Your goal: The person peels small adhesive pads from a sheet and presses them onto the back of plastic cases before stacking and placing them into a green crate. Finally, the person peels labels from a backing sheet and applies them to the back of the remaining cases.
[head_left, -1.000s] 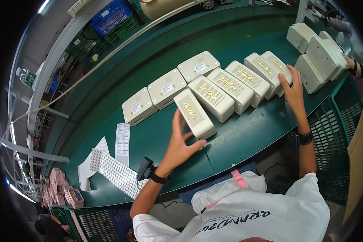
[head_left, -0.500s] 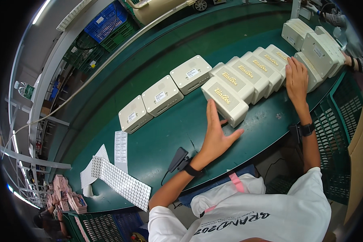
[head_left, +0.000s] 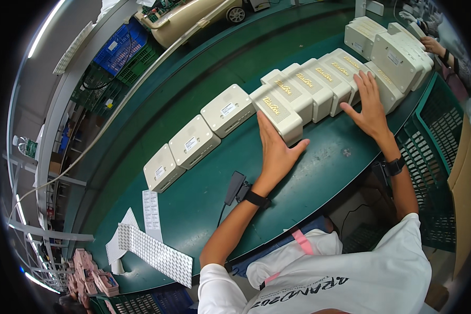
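A row of several cream boxes (head_left: 314,89) with gold lettering stands packed side by side on the green conveyor table (head_left: 204,188). My left hand (head_left: 275,149) lies flat against the left end of the row, on the nearest box (head_left: 277,112). My right hand (head_left: 369,104) presses flat on the right end of the row, fingers spread. Neither hand grips anything. Three more cream boxes (head_left: 193,141) with white labels sit apart in a line to the left.
A stack of larger cream boxes (head_left: 397,52) stands at the far right, with another person's hand (head_left: 434,47) beyond it. A small black device (head_left: 234,187) lies by my left wrist. Label sheets (head_left: 154,251) lie at lower left. Green crates (head_left: 439,136) flank the right.
Both hands slid the lettered boxes rightward along the table, closing them into one tight row. The three labelled boxes stayed behind on the left.
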A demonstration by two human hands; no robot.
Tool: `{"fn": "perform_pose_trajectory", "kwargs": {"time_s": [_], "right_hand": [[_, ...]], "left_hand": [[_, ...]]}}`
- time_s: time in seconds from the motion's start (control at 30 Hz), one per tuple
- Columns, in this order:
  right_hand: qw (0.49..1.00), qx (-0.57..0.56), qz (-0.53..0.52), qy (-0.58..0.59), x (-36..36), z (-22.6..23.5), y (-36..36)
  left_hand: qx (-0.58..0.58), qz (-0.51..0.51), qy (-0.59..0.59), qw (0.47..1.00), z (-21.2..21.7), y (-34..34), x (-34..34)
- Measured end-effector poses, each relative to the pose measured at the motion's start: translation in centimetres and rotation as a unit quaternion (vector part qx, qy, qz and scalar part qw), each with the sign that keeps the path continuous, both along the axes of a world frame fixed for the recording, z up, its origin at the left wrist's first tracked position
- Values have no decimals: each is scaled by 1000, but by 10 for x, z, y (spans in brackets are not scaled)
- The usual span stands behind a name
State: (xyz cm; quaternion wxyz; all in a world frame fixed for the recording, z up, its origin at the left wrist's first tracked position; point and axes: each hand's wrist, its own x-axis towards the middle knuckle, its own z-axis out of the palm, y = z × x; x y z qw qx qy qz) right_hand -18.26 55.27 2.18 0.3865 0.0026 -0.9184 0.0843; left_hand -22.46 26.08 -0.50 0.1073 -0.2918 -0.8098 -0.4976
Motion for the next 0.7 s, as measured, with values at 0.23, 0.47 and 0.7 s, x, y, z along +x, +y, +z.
{"fn": "perform_pose_trajectory", "kwargs": {"time_s": [0.23,0.47,0.7], "right_hand": [[999,40,-20,-11,-23,-1,-2],[999,35,-12,0,-62,-7,3],[1000,24,15,14,-87,-8,21]], "left_hand": [[21,14,14,1000,-8,9,-43],[20,50,-59,997,1,13,-65],[19,62,-41,997,-7,28,-77]]}}
